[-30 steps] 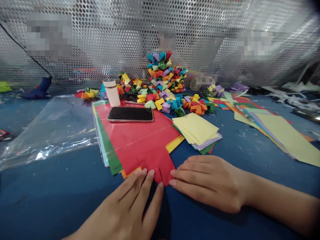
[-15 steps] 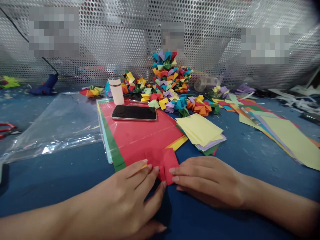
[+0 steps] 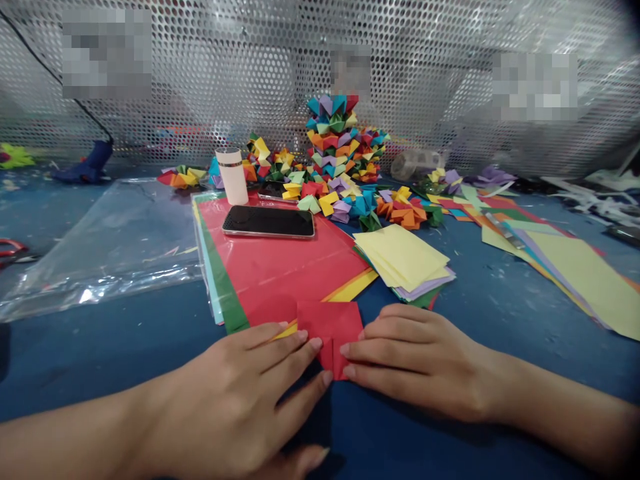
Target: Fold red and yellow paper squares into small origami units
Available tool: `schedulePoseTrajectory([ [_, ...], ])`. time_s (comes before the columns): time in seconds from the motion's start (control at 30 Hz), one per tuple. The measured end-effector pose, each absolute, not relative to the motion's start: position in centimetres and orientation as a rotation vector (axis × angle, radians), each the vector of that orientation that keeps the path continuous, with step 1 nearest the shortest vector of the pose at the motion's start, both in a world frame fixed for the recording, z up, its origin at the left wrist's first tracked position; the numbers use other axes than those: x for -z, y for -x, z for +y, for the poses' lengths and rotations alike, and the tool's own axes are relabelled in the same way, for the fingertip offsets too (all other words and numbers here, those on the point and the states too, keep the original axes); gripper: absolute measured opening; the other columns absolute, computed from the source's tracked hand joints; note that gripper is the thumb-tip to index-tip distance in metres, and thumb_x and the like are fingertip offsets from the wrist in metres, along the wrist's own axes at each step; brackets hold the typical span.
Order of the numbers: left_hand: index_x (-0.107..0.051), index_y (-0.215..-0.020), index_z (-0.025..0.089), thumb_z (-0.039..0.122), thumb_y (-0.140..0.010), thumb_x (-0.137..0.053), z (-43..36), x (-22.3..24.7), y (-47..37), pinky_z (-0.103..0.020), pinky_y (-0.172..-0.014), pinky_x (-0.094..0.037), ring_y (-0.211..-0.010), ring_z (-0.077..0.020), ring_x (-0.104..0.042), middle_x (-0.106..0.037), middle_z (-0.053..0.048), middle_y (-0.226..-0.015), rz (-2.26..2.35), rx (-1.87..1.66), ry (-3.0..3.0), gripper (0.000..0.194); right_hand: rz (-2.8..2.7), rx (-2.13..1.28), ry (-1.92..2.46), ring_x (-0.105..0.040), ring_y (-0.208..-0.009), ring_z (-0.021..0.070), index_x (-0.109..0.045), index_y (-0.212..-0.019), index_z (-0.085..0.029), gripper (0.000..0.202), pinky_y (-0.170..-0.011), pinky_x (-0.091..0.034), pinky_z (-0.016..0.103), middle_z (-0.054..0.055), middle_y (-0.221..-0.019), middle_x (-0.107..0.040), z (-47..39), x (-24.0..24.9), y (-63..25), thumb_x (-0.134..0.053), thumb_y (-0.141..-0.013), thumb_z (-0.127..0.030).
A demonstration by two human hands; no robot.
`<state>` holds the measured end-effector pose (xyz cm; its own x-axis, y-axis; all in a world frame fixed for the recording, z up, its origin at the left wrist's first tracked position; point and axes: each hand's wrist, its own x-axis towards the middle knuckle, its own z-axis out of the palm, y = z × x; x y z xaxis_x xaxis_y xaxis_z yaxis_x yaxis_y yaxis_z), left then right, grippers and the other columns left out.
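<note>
A small red paper (image 3: 330, 321) lies in front of me at the table's near side, its lower flaps folded in and meeting at a middle slit. My left hand (image 3: 250, 393) rests over the paper's left side, fingers stretched and fingertips on the flap, thumb apart below. From the right, the fingertips of my right hand (image 3: 425, 360) press flat on the right flap; its thumb is hidden. Behind the folded piece, large red sheets (image 3: 290, 267) lie in a clear sleeve, with green and yellow edges showing.
A black phone (image 3: 269, 221) and a white cup (image 3: 232, 177) stand on the red sheets. Pale yellow squares (image 3: 403, 257) are stacked to the right. Behind are colourful folded-paper pieces (image 3: 333, 143). Strips of coloured paper (image 3: 575, 267) lie far right, a plastic bag (image 3: 125, 233) and red-handled tool (image 3: 13, 252) left.
The red paper has turned straighter, its slit now nearly upright in view, and sits slightly lower. Both hands stay on it, with the fingertips shifted a little.
</note>
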<state>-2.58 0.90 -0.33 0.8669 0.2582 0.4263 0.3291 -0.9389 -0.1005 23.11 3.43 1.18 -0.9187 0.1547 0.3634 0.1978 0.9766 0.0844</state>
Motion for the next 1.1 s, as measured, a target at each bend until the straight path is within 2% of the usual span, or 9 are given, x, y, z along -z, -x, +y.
schedulePoseTrajectory([
  [0.2, -0.067, -0.108, 0.012, 0.039, -0.091, -0.045, 0.6, 0.3, 2.4, -0.037, -0.092, -0.05, -0.094, -0.0229, -0.068, -0.072, -0.01, -0.105, -0.489, 0.643, 2.857, 0.039, -2.844, 0.028, 0.289, -0.059, -0.089, 0.0122, -0.062, -0.108, -0.017, 0.029, -0.083, -0.044, 0.03, 0.003, -0.101, -0.069, 3.2, -1.2, -22.5, -0.035, -0.099, -0.015],
  [0.37, -0.066, -0.108, 0.014, 0.042, -0.093, -0.043, 0.6, 0.0, 2.4, -0.031, -0.102, -0.041, -0.11, -0.0191, -0.06, -0.067, -0.004, -0.117, -0.5, 0.59, 2.876, 0.04, -2.828, -0.097, 0.365, -0.059, -0.092, 0.0143, -0.062, -0.106, -0.016, 0.022, -0.086, -0.043, 0.031, 0.004, -0.103, -0.068, 3.2, -0.6, -22.6, -0.042, -0.096, -0.015],
  [0.63, -0.065, -0.111, 0.006, 0.028, -0.087, -0.048, 1.2, -0.1, 2.5, -0.035, -0.087, -0.055, -0.094, -0.024, -0.068, -0.07, -0.011, -0.109, -0.372, 0.559, 2.996, 0.037, -2.674, -0.213, 0.533, -0.059, -0.089, 0.0141, -0.061, -0.097, -0.014, 0.015, -0.086, -0.044, 0.029, 0.004, -0.095, -0.068, 3.2, -0.1, -22.1, -0.049, -0.094, -0.021],
  [1.1, -0.063, -0.113, 0.004, 0.032, -0.089, -0.046, 1.3, 0.1, 2.5, -0.036, -0.089, -0.053, -0.095, -0.0242, -0.067, -0.071, -0.011, -0.105, -0.377, 0.586, 3.026, 0.04, -2.579, -0.396, 0.811, -0.056, -0.083, 0.0156, -0.059, -0.087, -0.016, 0.011, -0.077, -0.045, 0.027, 0.006, -0.088, -0.062, 2.7, -0.2, -20.8, -0.052, -0.091, -0.022],
])
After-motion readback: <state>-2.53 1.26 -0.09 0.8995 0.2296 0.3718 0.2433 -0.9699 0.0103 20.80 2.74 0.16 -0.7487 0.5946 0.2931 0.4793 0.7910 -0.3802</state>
